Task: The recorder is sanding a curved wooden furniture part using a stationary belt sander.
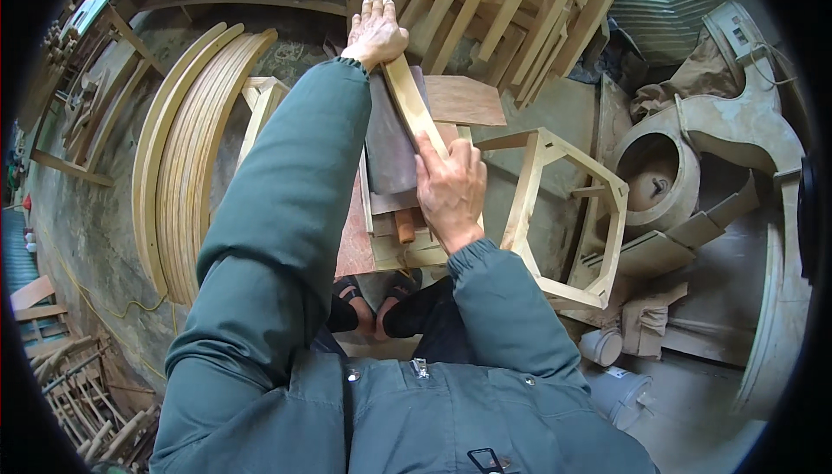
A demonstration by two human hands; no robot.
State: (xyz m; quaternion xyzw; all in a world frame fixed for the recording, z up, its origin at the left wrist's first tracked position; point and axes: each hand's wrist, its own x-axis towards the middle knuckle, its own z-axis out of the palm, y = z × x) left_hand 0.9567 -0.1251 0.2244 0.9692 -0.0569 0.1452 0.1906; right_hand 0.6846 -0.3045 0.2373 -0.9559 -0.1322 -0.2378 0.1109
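A long, pale curved wooden piece [404, 93] runs from the top of the view down toward my body. My left hand [378, 35] is at its far part, fingers laid over the wood and gripping it. At the near end my right hand [452, 190] holds the same piece, index finger stretched along its face and the other fingers curled. The wood lies along a flat grey surface [392, 158], which looks like a sanding belt on a wooden stand. Below that surface sticks out an orange-brown cylinder [405, 225]. What my right palm touches underneath is hidden.
Several curved wooden strips [195, 153] stand bundled at left. Right of the stand is a pale many-sided wooden frame [568, 214]; a stack of wooden frames [511, 15] stands beyond. A large band-saw-like machine [737, 119] fills the right side. A yellow cord [113, 308] crosses the floor.
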